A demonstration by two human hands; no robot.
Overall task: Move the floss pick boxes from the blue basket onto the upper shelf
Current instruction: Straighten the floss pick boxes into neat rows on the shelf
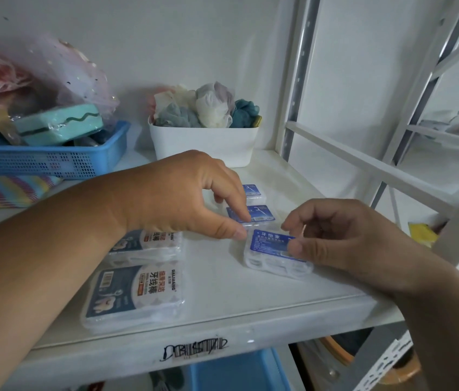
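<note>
Five floss pick boxes lie on the white upper shelf [222, 303]. Two large ones sit at the left, one in front [135, 294] and one behind it [152, 244]. Three small blue-labelled ones form a row: far [255, 190], middle [262, 214] and front [270, 249]. My left hand [189, 198] reaches over from the left; its index fingertip touches the middle small box and its thumb tip rests beside the front one. My right hand [335, 235] pinches the right end of the front small box, thumb on its label. Part of a blue basket [239, 371] shows below the shelf.
A white bin [203, 142] full of mesh sponges stands at the back of the shelf. Another blue basket [53, 162] with packaged goods sits at the back left on striped cloth. White metal uprights and a crossbar [363, 162] border the shelf on the right.
</note>
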